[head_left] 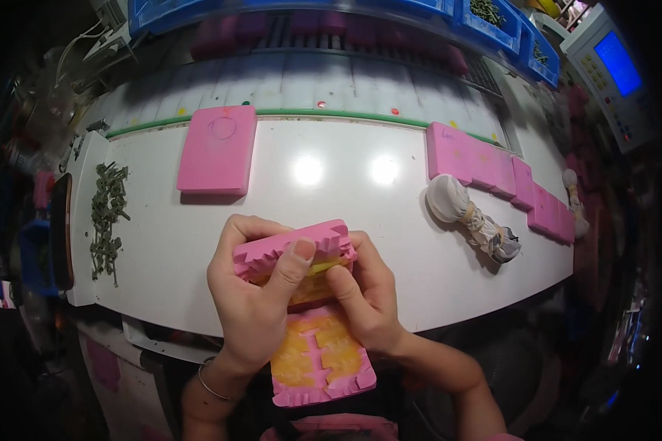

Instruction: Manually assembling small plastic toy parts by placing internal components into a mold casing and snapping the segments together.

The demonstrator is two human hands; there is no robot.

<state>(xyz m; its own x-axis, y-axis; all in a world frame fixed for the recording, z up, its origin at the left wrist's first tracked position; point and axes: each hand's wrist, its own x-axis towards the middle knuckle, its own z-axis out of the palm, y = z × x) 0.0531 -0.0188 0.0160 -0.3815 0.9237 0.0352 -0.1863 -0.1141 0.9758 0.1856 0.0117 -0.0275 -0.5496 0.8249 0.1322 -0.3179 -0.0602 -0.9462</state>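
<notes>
While both hands are busy up front, the pink mould (pixel 324 231) sits between them, just over the near edge of the white table (pixel 154 250). It looks soft, and its edges are cut in wavy teeth. The left hand (pixel 254 294) is closed on it, with the thumb pressing the front and the fingers tucked behind. The right hand (pixel 368 294) pinches the other end, and its thumb is by a thin yellow strip (pixel 318 269) in the gap. The two hands are close together.

Below them hangs a pink flap (pixel 316 360) with orange-yellow patches and more wavy teeth. I cannot tell if it is joined to the top part.

So the mould looks part open, and that bit seems done. The yellow strip is not out of the gap, so I think the work is in the middle. I cannot see what is deeper inside.

One pink block (pixel 217 151) lies flat on the table, and a row of pink blocks (pixel 482 165) is on the right. No hand is on these, and I cannot tell if they are finished or waiting
</notes>
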